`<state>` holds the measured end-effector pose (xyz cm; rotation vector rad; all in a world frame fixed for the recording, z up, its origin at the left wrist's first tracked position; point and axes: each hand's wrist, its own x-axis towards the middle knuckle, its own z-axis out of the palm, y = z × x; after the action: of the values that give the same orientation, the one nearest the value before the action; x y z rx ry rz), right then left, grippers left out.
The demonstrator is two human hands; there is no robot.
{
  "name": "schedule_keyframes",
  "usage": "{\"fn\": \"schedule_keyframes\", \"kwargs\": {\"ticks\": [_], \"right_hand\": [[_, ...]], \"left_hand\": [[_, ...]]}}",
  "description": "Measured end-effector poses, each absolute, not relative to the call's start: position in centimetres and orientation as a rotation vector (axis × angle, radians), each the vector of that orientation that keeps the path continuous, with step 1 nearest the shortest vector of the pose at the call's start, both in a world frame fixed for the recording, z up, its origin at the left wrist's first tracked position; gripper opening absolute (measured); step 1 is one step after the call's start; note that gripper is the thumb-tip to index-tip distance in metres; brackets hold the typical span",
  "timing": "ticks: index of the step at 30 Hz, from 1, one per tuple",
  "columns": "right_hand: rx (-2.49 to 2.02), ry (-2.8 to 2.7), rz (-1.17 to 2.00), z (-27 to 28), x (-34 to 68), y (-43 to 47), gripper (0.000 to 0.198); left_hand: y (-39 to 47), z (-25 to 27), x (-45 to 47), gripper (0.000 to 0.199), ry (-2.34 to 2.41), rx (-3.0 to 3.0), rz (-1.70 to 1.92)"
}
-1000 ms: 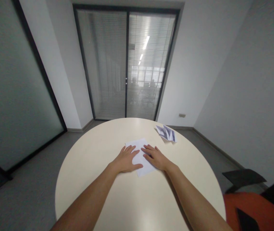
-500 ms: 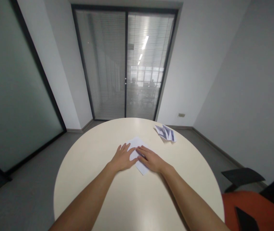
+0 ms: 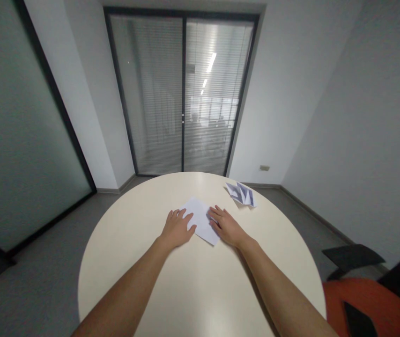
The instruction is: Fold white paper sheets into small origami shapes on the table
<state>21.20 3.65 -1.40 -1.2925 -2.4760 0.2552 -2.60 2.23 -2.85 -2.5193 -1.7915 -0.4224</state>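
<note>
A white sheet of paper (image 3: 202, 220) lies flat on the round table (image 3: 186, 290), turned at an angle to me. My left hand (image 3: 177, 228) rests on its left edge, palm down with the fingers spread. On the opposite edge lies my right hand (image 3: 226, 227), its fingers also stretched out and apart. Neither hand grips the paper. Parts of both side edges are hidden under my fingers.
Folded white and bluish paper (image 3: 241, 194) stands near the table's far right edge. An orange chair (image 3: 365, 304) with black armrests is at the lower right. Beyond the table is a glass door (image 3: 182, 93) with blinds.
My hands have moved apart, the right one to the right. More of the paper shows between them, and it has turned and shifted slightly away from me.
</note>
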Motion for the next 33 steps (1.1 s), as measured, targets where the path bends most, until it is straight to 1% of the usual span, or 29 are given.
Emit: {"fn": "schedule_keyframes", "kwargs": {"ticks": [4, 11, 17, 21, 23, 26, 28, 33], "right_hand": [[-1.147, -2.551, 0.375, -1.7, 20.3, 3.3, 0.057], [-1.298, -2.525, 0.380, -2.2, 21.4, 3.7, 0.064], [-1.323, -2.505, 0.374, -2.4, 21.9, 3.9, 0.065], [-1.309, -2.519, 0.368, -2.2, 21.7, 3.7, 0.068], [-1.311, -2.539, 0.369, -2.1, 21.6, 3.6, 0.074], [-1.354, -2.555, 0.375, -2.0, 21.6, 3.6, 0.082], [-1.413, -2.540, 0.377, -2.1, 21.8, 3.7, 0.080], [-1.540, -2.452, 0.341, -2.1, 22.4, 4.1, 0.065]], "left_hand": [[2.3, -2.7, -2.7, 0.055, -1.752, -2.511, -0.467], [2.7, -2.8, -3.0, 0.045, -1.812, -2.465, -0.447], [2.7, -2.5, -3.4, 0.043, -1.915, -2.365, -0.489], [2.6, -2.4, -3.1, 0.049, -1.719, -2.604, -0.556], [2.6, -2.5, -3.0, 0.055, -1.669, -2.767, -0.472], [2.8, -2.9, -3.1, 0.060, -1.759, -2.779, -0.369], [2.9, -3.1, -3.2, 0.059, -1.796, -2.741, -0.347], [3.1, -3.3, -3.2, 0.053, -1.854, -2.622, -0.370]]}}
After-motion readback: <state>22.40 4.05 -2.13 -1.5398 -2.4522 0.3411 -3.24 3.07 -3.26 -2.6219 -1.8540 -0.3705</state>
